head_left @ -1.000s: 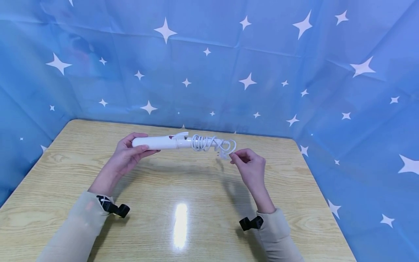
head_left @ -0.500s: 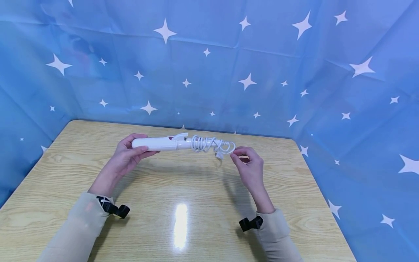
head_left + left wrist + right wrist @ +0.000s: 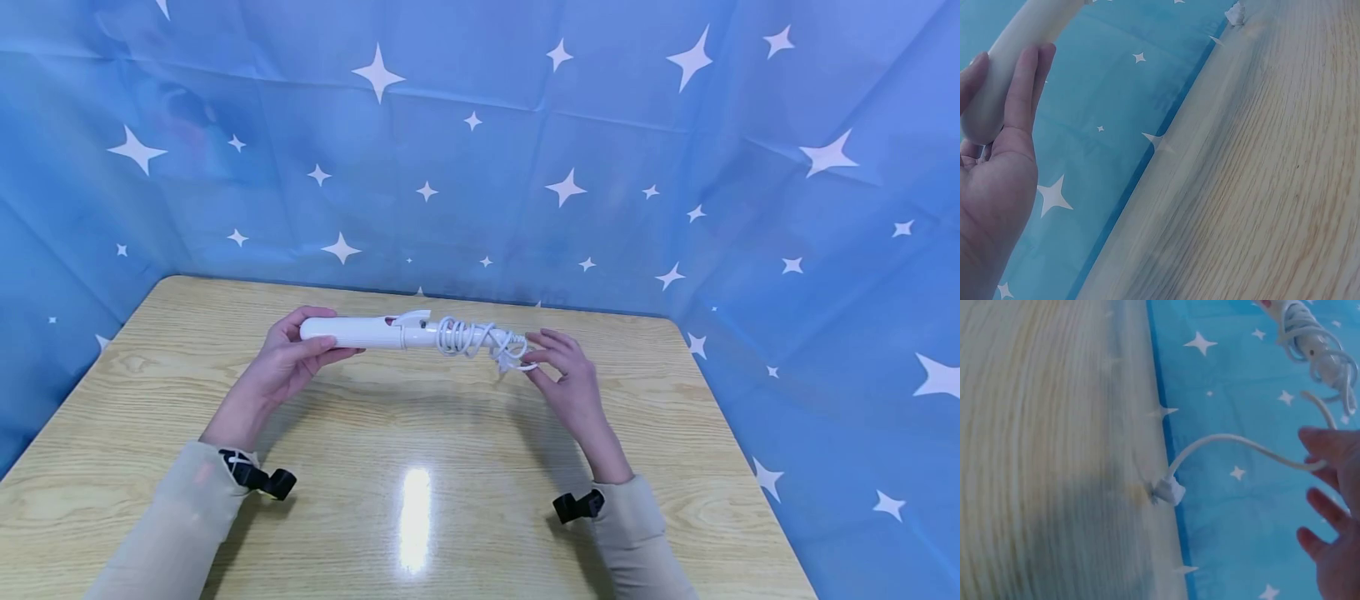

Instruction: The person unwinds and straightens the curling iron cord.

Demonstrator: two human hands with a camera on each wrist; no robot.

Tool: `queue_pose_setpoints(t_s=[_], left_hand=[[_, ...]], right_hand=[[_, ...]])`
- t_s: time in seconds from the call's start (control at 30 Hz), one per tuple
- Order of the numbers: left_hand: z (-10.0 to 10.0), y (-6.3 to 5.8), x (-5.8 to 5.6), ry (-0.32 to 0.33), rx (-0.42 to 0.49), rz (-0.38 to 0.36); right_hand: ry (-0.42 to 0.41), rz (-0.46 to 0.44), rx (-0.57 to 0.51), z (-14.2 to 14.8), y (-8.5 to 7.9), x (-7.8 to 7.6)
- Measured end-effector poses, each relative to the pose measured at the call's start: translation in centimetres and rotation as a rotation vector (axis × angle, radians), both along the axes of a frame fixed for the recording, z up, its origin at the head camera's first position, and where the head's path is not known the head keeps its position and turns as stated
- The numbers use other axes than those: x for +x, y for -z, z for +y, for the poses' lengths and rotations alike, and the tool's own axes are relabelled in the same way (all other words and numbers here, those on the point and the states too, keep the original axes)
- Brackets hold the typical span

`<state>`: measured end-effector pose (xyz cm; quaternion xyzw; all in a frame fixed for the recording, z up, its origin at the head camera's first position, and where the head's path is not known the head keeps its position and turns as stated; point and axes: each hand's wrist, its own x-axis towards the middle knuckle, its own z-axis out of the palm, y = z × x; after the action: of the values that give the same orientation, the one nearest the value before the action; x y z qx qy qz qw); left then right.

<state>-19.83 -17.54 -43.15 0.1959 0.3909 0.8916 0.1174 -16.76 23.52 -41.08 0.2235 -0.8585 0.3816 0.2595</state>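
A white curling iron [image 3: 367, 332] is held level above the far part of the table. My left hand [image 3: 285, 360] grips its thick ribbed end, thumb on the near side and fingers behind. A clip lever [image 3: 412, 318] sticks up midway along it. The white cord [image 3: 459, 337] is wound in several loops round the slimmer right part. At that end, my right hand [image 3: 572, 379] pinches a stretch of the cord between thumb and fingers. In the right wrist view the plug [image 3: 1169, 490] dangles from the cord, left of the fingers.
The light wooden table [image 3: 337, 517] has rounded far corners and a bright reflection near its front. A blue curtain [image 3: 480, 150] with white stars hangs behind and along the sides. Black wrist cameras [image 3: 258, 476] sit on both sleeves.
My right hand has shifted slightly left, its fingers spreading higher beside the cord loop, and the loop has been drawn lower. The curling iron has sunk a little; my left hand keeps its grip.
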Motion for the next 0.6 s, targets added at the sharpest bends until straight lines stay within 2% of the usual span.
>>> queue_pose_setpoints(t_s=[0.13, 0.23, 0.4, 0.6], left_hand=[[-0.1, 0.0, 0.0, -0.020, 0.016, -0.003], [-0.2, 0.0, -0.1, -0.043, 0.036, -0.004], [-0.5, 0.2, -0.1, -0.045, 0.067, -0.002], [-1.0, 0.3, -0.3, -0.067, 0.083, -0.009]], right_hand=[[-0.114, -0.067, 0.036, 0.1, 0.2, 0.4], [-0.155, -0.123, 0.025, 0.3, 0.3, 0.7], [-0.131, -0.140, 0.044, 0.9, 0.2, 1.1], [-0.117, -0.084, 0.075, 2.5, -0.1, 1.2]])
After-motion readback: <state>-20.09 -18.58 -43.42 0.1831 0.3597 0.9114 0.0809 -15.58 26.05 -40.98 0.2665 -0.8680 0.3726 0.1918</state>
